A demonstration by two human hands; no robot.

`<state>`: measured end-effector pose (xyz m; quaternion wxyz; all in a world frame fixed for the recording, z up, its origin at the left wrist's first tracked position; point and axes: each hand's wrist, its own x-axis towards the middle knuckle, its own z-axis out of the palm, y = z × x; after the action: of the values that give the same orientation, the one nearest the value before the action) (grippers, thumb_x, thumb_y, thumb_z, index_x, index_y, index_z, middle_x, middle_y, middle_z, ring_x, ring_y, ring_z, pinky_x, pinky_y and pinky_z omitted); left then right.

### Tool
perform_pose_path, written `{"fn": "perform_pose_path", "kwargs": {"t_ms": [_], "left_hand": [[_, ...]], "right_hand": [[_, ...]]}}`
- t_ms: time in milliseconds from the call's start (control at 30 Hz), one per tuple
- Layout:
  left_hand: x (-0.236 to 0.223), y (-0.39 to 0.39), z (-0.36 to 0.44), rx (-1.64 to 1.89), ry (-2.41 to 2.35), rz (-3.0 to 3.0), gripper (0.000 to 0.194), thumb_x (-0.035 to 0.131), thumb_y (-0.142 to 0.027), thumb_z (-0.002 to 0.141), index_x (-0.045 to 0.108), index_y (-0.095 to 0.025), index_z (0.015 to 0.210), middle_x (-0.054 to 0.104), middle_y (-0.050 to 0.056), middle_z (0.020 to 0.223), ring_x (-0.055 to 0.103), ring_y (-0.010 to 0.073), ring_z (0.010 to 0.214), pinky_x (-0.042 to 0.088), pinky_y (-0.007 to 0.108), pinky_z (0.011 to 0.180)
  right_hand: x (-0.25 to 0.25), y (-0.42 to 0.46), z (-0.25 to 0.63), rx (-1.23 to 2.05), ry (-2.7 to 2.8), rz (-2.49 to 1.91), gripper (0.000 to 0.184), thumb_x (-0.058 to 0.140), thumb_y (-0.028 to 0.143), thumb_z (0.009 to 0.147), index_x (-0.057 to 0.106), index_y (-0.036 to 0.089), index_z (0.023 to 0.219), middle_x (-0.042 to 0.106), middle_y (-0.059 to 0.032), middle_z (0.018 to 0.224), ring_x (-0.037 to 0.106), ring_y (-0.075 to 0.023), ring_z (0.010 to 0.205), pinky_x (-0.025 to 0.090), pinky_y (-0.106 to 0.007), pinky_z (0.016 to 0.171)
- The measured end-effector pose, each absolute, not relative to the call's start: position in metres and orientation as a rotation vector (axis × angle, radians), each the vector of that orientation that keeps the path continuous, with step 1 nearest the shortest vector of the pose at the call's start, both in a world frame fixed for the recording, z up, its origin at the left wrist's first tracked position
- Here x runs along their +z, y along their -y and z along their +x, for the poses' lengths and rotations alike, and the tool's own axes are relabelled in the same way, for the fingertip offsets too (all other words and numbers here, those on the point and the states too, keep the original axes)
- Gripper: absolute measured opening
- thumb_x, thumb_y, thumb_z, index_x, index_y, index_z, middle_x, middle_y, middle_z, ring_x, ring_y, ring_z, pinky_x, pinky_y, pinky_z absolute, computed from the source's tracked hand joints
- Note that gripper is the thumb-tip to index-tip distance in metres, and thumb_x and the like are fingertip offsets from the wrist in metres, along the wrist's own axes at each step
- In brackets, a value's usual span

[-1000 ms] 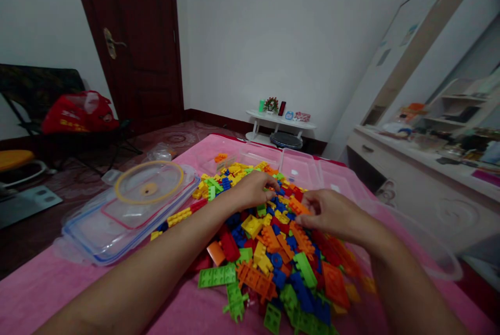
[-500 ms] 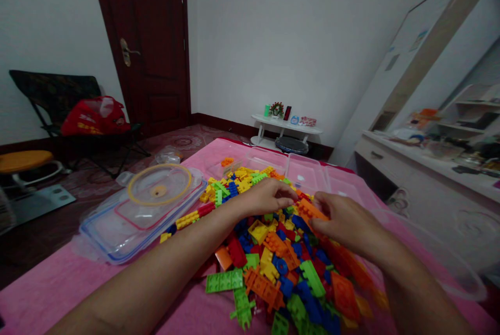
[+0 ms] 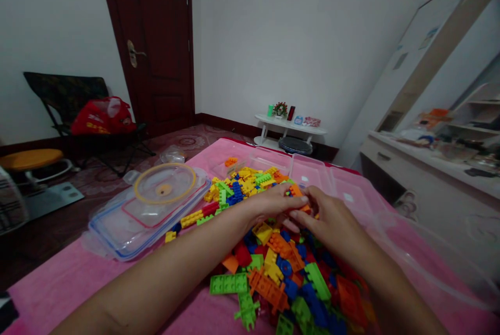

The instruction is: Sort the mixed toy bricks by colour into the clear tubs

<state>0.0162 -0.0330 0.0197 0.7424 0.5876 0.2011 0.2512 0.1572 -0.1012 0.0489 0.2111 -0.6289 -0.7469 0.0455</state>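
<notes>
An orange building brick (image 3: pixel 299 194) is held between both hands, above the heap of bricks (image 3: pixel 281 251). My left hand (image 3: pixel 278 203) is closed on its left side, with the thumb lying across it. My right hand (image 3: pixel 327 214) grips the same brick from the right with thumb and fingers, partly hiding it. Beneath and around the hands lie loose yellow, blue, green, red and orange bricks. A flat green brick (image 3: pixel 228 284) and an orange one (image 3: pixel 267 289) rest at the near side of the heap.
Clear plastic lids (image 3: pixel 148 210) are stacked on the pink cloth (image 3: pixel 50 283) at left. Transparent containers (image 3: pixel 310 171) stand along the far and right sides, one holding small orange pieces (image 3: pixel 230 161). A white cabinet (image 3: pixel 425 178) is at right.
My hands have come together: the right moved left with the orange brick, and the left has closed on it too. The view has shifted slightly.
</notes>
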Motion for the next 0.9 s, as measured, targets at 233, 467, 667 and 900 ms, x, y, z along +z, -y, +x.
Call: {"fn": "perform_pose_path", "kwargs": {"t_ms": [233, 467, 667, 900], "left_hand": [[0.022, 0.033, 0.014, 0.504, -0.415, 1.333, 0.049, 0.077, -0.044, 0.062, 0.056, -0.014, 0.095, 0.059, 0.004, 0.084, 0.059, 0.0095, 0.064, 0.051, 0.02, 0.052], [0.026, 0.032, 0.016, 0.639, -0.582, 1.272, 0.035, 0.07, -0.022, 0.064, 0.052, -0.018, 0.094, 0.059, -0.001, 0.076, 0.058, 0.009, 0.056, 0.052, 0.021, 0.048], [0.033, 0.006, 0.003, 0.811, -0.611, 0.965, 0.015, 0.061, -0.012, 0.072, 0.054, -0.014, 0.085, 0.062, 0.004, 0.078, 0.061, 0.0103, 0.061, 0.053, 0.019, 0.053], [0.046, -0.044, -0.055, 1.233, -0.805, 0.487, 0.009, 0.051, -0.007, 0.081, 0.049, -0.014, 0.086, 0.054, 0.003, 0.076, 0.06, 0.0104, 0.068, 0.057, 0.029, 0.071]], "right_hand": [[0.054, 0.105, 0.161, 0.168, 2.159, -1.756, 0.018, 0.054, 0.032, 0.079, 0.056, 0.022, 0.093, 0.067, -0.0048, 0.082, 0.061, -0.0204, 0.072, 0.036, -0.026, 0.058], [0.056, 0.106, 0.156, 0.394, 2.082, -1.646, 0.034, 0.054, 0.03, 0.079, 0.055, 0.021, 0.112, 0.065, -0.002, 0.073, 0.058, -0.0171, 0.062, 0.038, -0.026, 0.055], [0.056, 0.103, 0.159, 0.364, 1.905, -1.58, 0.048, 0.055, 0.034, 0.08, 0.049, 0.02, 0.125, 0.063, -0.0015, 0.073, 0.058, -0.0158, 0.059, 0.041, -0.026, 0.054], [0.057, 0.103, 0.158, 0.35, 1.833, -1.53, 0.042, 0.054, 0.032, 0.08, 0.053, 0.019, 0.12, 0.062, -0.0019, 0.072, 0.059, -0.0155, 0.06, 0.044, -0.027, 0.055]]}}
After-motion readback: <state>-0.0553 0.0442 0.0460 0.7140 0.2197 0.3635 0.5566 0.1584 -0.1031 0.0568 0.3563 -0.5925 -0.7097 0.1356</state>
